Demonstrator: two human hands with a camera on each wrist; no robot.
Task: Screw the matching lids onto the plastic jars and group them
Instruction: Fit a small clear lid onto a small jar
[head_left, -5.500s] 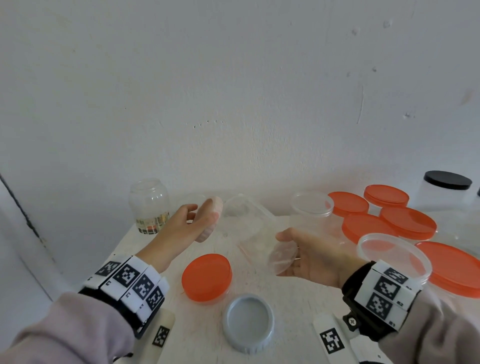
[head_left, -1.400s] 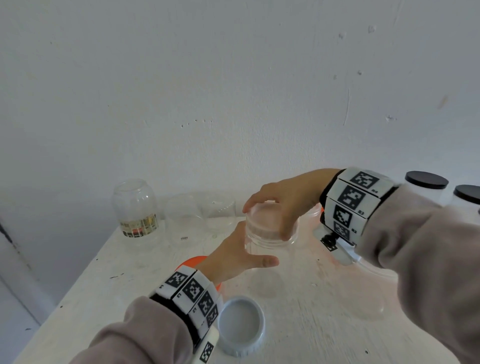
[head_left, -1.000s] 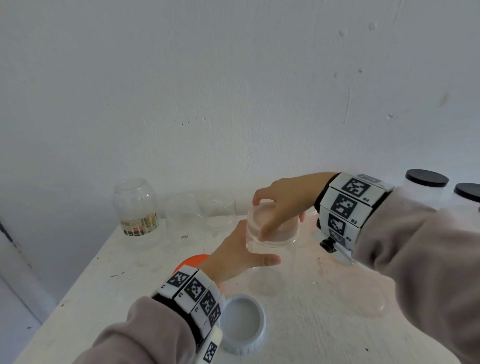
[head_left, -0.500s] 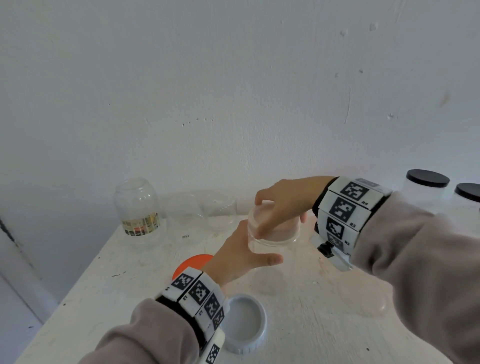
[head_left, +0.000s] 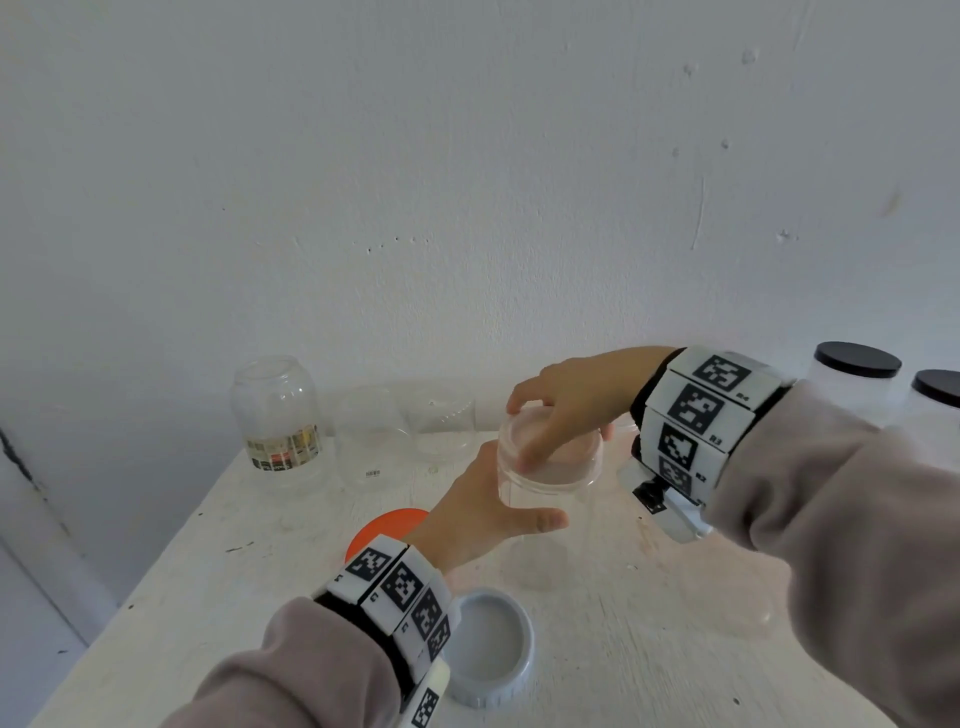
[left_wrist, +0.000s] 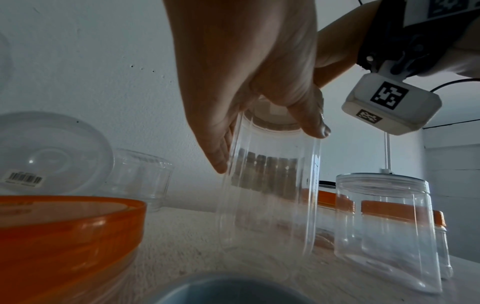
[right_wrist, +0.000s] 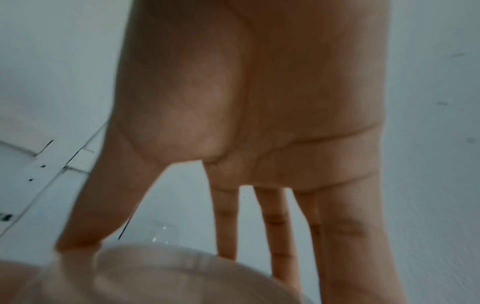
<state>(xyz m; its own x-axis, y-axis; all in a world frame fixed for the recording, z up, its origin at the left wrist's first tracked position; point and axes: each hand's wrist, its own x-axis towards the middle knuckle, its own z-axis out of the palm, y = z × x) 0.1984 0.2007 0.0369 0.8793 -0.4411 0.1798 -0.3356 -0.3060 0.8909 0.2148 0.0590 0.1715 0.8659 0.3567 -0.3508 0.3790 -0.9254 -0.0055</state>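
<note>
A clear plastic jar (head_left: 543, 525) stands upright on the white table (head_left: 675, 649), with a clear lid (head_left: 563, 460) sitting on its mouth. My left hand (head_left: 498, 512) grips the jar's body from the left, thumb across the front. From above, my right hand (head_left: 550, 426) holds the lid with its fingers spread round the rim. The left wrist view shows the jar (left_wrist: 270, 195) in my left hand (left_wrist: 246, 82). In the right wrist view the fingers (right_wrist: 275, 226) reach down round the blurred lid (right_wrist: 168, 273).
A labelled glass jar (head_left: 275, 410) and two clear jars (head_left: 371, 436) stand at the back left. An orange lid (head_left: 384, 525) and a grey lid (head_left: 488, 644) lie near my left wrist. Two black-lidded jars (head_left: 857, 379) stand far right. Another open clear jar (left_wrist: 384, 226) is beside the held one.
The jar, earlier tilted between my hands, now stands upright with the lid on it. My right hand has come over the top and shifted its grip a little round the lid.
</note>
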